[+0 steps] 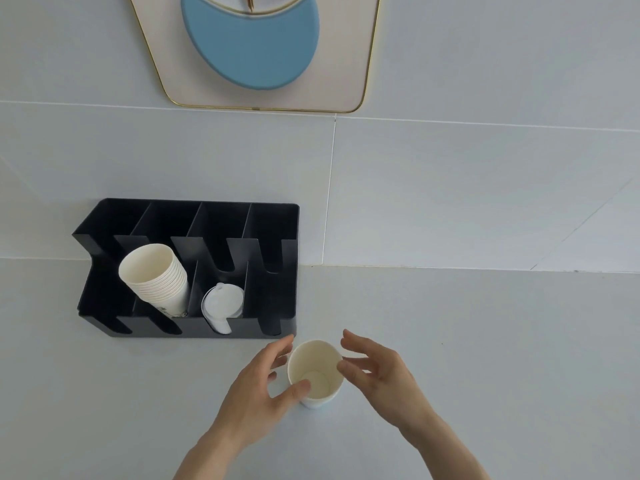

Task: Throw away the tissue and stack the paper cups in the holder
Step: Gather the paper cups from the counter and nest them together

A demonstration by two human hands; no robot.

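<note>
Reaching up from the bottom edge with both bare arms [214,452]. Holding the left hand [259,386] loose, fingers a bit bent, thumb pointing right. Holding the right hand [377,375] loose too, fingers spread, palm facing left. Hands close together, not touching.

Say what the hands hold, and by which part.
The paper cup, at its rim: left hand thumb on the near edge, right hand fingertips on the right edge. A real grip cannot be told.
</note>
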